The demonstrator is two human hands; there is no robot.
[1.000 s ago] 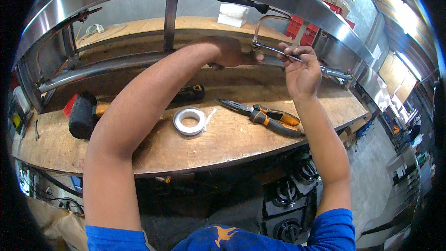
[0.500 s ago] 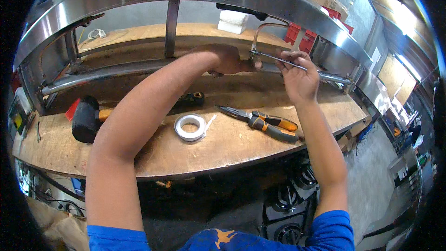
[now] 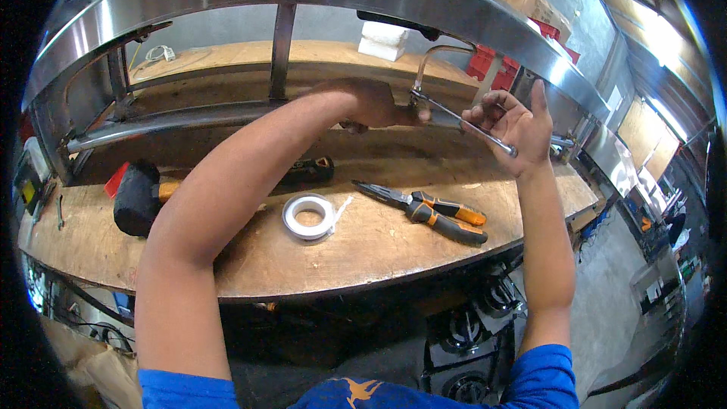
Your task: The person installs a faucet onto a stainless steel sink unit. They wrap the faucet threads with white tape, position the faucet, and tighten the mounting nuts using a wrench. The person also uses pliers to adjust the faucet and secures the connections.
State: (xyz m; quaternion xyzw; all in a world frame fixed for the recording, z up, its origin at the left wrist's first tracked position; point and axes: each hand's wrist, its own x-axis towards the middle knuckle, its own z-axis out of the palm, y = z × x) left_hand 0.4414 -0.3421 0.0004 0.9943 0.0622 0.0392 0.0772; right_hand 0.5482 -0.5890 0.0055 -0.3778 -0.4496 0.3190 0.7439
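Note:
A bent metal tube (image 3: 421, 68) comes down to a fitting at the steel pipe (image 3: 227, 111) of the stainless frame. My left hand (image 3: 371, 106) reaches across and is closed at that fitting; its fingertips are partly hidden. A slim chrome wrench (image 3: 488, 136) has one end at the fitting and slants down to the right. Beside its free end is my right hand (image 3: 522, 132), palm toward me, thumb stretched up and fingers loosely bent. The wrench crosses in front of this hand, which is not wrapped round it.
On the wooden bench (image 3: 363, 257) lie orange-and-black pliers (image 3: 432, 212), a roll of white tape (image 3: 309, 216) and a black-headed mallet (image 3: 136, 198), its handle partly behind my left arm. Black gas burners (image 3: 466, 329) sit below the bench edge. Red crates (image 3: 485, 68) stand behind.
The wrench's free end has swung down toward me. My right thumb has lifted off it and the fingers have loosened. My left hand stays at the fitting.

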